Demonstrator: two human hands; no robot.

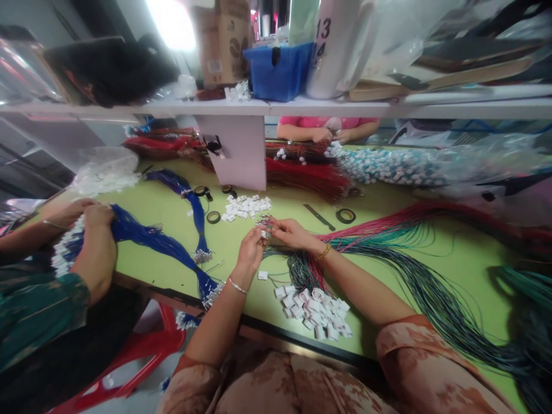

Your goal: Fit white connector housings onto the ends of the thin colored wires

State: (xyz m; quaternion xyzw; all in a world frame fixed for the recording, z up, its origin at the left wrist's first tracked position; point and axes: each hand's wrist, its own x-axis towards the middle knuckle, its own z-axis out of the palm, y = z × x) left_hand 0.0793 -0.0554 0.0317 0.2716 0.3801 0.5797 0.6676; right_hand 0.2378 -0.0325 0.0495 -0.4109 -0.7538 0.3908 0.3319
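Observation:
My left hand (251,248) is pinched shut on a small white connector (263,233) over the green table (172,213). My right hand (292,233) is closed on the metal-tipped ends of a bundle of red, green and dark wires (388,253) that trails off to the right. The two hands meet at the wire tips. A heap of white connectors (317,313) lies near the front edge below my right wrist. One loose connector (263,275) lies beside my left wrist.
A person at the left holds a blue wire bundle (159,241) in both hands. Another person in pink works across the table. More white connectors (244,207), tape rings (345,215), red wire bundles (310,175) and a white shelf post (241,152) stand farther back.

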